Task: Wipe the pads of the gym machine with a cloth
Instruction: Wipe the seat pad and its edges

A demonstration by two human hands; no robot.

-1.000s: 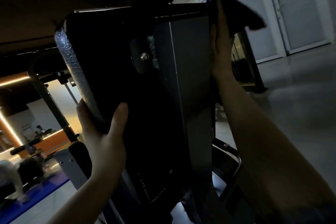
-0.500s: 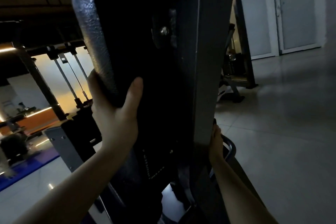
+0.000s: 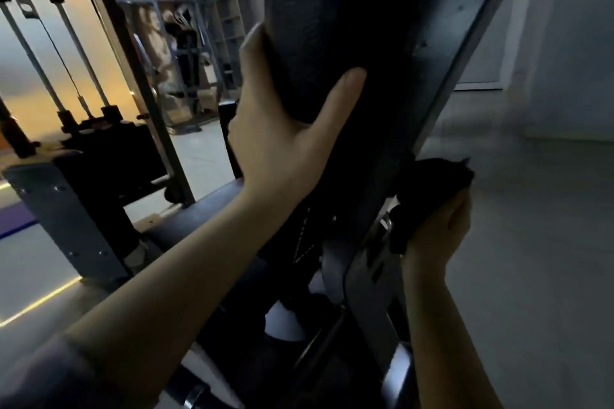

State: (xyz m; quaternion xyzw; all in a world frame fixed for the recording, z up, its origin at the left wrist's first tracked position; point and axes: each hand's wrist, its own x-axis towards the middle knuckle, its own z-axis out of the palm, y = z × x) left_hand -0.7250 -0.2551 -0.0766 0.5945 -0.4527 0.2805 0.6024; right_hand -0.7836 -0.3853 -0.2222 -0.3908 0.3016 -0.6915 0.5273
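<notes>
The black back pad point(image 3: 315, 26) of the gym machine rises steeply through the middle of the head view, seen from behind with its backing board and grey metal frame point(image 3: 465, 53). My left hand point(image 3: 282, 136) grips the pad's left edge, thumb across the back and fingers wrapped round the front. My right hand point(image 3: 438, 239) is low at the right of the frame and holds a dark cloth point(image 3: 428, 189) bunched against the machine's right side. The front face of the pad is hidden.
A dark seat pad point(image 3: 199, 219) lies below left. A grey weight-stack housing point(image 3: 66, 226) and cable columns point(image 3: 76, 53) stand at the left. More machines point(image 3: 186, 60) are further back. Pale floor point(image 3: 531, 259) spreads to the right, with a wall point(image 3: 564, 43) behind.
My right hand has come down from the top of the pad to its lower right side, cloth in hand. My left hand has kept its grip on the left edge while the view dropped lower.
</notes>
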